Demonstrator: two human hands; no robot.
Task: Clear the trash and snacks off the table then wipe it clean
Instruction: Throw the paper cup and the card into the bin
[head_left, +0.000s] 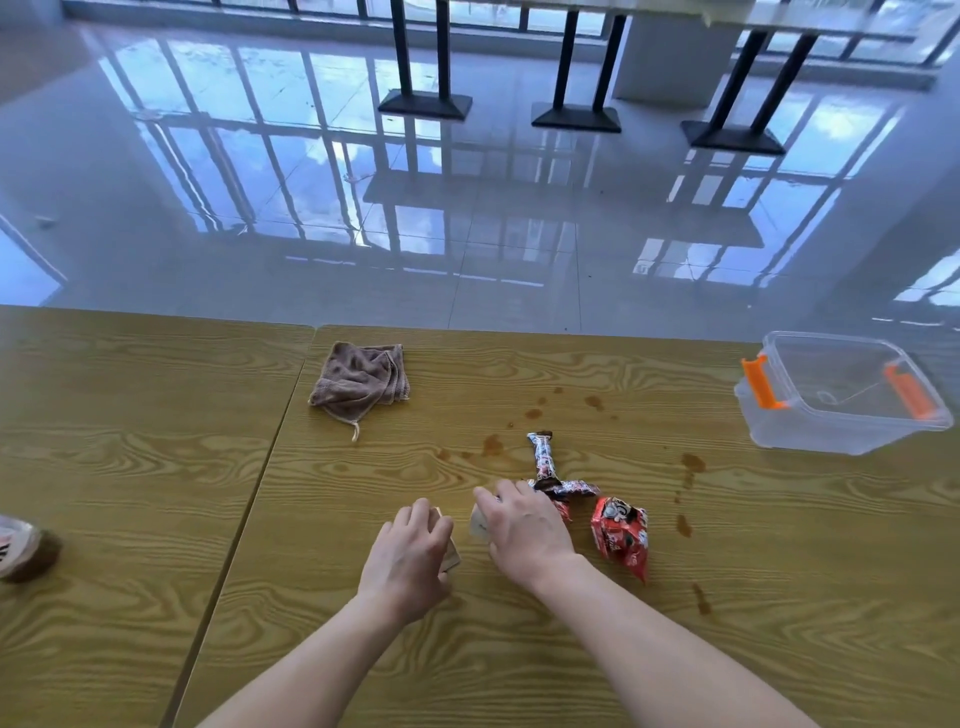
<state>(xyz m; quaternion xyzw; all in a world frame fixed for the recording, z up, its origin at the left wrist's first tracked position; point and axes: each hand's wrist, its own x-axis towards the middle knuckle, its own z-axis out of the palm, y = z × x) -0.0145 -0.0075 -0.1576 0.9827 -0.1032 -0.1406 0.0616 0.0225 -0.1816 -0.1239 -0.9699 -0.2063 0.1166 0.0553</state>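
My left hand (410, 551) lies palm down on the wooden table (519, 649), fingers closed over a small pale wrapper (453, 558) that shows at its right edge. My right hand (524, 525) covers a second pale wrapper (478, 525) just beside it, fingers curled onto it. A long candy bar wrapper (543, 460) lies upright-pointing beyond my right hand, with another wrapper piece (576, 489) crossing its near end. A crumpled red snack bag (621, 535) rests right of my right hand. Brown spill spots (491, 445) dot the table around them. A folded brown cloth (361, 382) lies farther back left.
A clear plastic bin (779, 431) with orange latches stands at the table's far right edge. A bottle (23, 548) with dark liquid lies at the left edge. A seam (260, 467) splits two tabletops. Beyond the far edge is glossy floor with black table legs (423, 101).
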